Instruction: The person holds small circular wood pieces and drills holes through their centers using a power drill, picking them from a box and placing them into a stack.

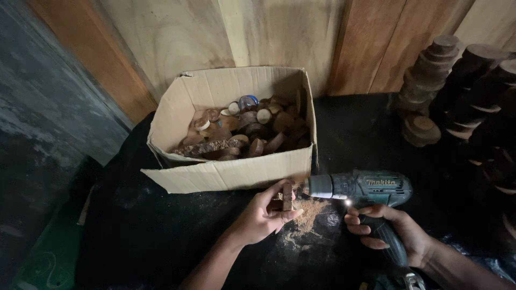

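Pinching a small wood slice (pixel 287 196) on edge between thumb and fingers, the left hand (pixel 263 215) is clamped on it just in front of the cardboard box (pixel 231 174). The right hand (pixel 400 228) is wrapped tight around the grip of a teal cordless drill (pixel 360 189), whose nose points toward 9 o'clock and meets the slice's face; its work light glows. A small heap of sawdust (pixel 309 212) lies on the black tabletop (pixel 140 225) right under the slice. At 12 o'clock from the hands, the open box holds many more wood slices (pixel 252 131). At 2 o'clock, stacks of round wood discs (pixel 430 80) stand against the plank wall (pixel 269 32).
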